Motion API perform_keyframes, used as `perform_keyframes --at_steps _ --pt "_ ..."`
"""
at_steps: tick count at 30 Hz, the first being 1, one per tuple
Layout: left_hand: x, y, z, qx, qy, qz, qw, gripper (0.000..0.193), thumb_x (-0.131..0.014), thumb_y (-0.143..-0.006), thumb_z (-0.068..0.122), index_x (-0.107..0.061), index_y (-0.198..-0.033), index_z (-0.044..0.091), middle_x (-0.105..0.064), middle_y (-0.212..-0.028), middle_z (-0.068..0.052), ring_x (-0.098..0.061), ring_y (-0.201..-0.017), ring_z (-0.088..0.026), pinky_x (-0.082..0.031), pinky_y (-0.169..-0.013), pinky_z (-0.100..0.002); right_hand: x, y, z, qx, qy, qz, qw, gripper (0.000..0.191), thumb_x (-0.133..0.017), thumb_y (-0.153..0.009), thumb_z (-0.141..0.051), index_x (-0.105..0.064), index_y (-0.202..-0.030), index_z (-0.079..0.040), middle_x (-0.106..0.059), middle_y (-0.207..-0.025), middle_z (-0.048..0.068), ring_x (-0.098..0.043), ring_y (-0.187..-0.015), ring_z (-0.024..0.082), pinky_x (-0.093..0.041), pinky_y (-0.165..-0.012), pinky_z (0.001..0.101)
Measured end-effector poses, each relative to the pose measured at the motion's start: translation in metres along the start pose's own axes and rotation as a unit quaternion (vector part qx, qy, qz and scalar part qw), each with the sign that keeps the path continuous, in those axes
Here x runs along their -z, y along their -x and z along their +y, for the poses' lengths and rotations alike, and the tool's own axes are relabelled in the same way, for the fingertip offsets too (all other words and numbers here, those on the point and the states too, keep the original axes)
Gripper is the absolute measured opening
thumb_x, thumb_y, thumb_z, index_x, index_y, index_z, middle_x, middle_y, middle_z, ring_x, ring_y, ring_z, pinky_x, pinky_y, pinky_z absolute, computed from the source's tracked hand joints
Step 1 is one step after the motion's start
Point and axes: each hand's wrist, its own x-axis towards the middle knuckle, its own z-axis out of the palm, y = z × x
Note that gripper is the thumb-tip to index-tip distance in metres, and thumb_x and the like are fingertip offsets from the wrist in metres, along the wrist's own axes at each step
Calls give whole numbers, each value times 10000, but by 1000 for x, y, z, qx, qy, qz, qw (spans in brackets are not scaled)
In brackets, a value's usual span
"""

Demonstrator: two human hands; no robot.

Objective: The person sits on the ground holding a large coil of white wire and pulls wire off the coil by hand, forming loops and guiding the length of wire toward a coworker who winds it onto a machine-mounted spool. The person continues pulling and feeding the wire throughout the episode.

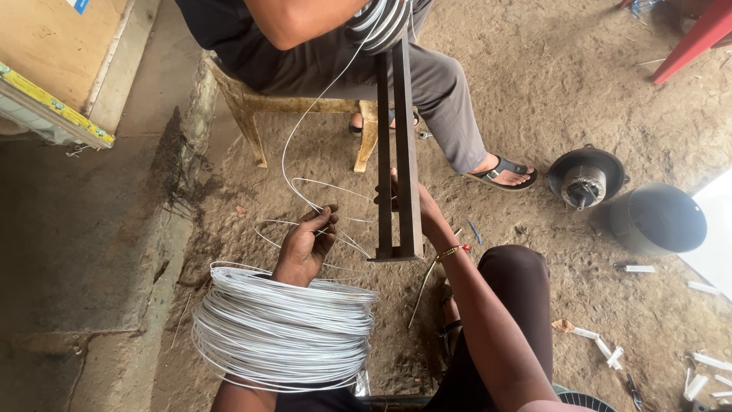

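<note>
Pinching a thin white wire (293,164) in its fingers, the left hand (306,246) feeds it upward; right hand (415,210) grips the upright metal frame (397,152) alongside.

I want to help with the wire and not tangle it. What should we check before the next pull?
1. Left hand on the white wire: ok, fingers pinch the strand.
2. Wire coil sits round the left forearm: ok, loops look tidy.
3. Loose loops on the ground free of knots: cannot tell, they cross each other.
4. Right hand steadies the dark metal frame: ok, though the frame hides its fingers.
5. Other person's winding at the frame's top: ok, wire runs up to it.
6. Wire pulled tight: not ok, it curves slack.
</note>
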Motion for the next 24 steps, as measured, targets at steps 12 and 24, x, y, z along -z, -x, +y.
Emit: perform_keyframes --at_steps 12,24 --pt "0 1 1 3 -5 10 1000 244 -674 -976 188 -732 -1134 12 -691 -891 -23 -620 -721 -62 -545 -584 -161 1 -1 7 72 28 27 997 601 -548 -1048 -583 -660 -854 -25 -584 -741 7 -530 -662 108 -443 -596 296" --pt "6 1 -1 1 7 -12 1000 227 -661 -981 164 -721 -1127 1 -685 -894 -34 -630 -728 -73 -552 -588 -163 -2 13 17 149 337 -6 929 162 -623 -960 -213 -705 -930 -76 -534 -617 -23 -502 -540 71 -395 -461 254"
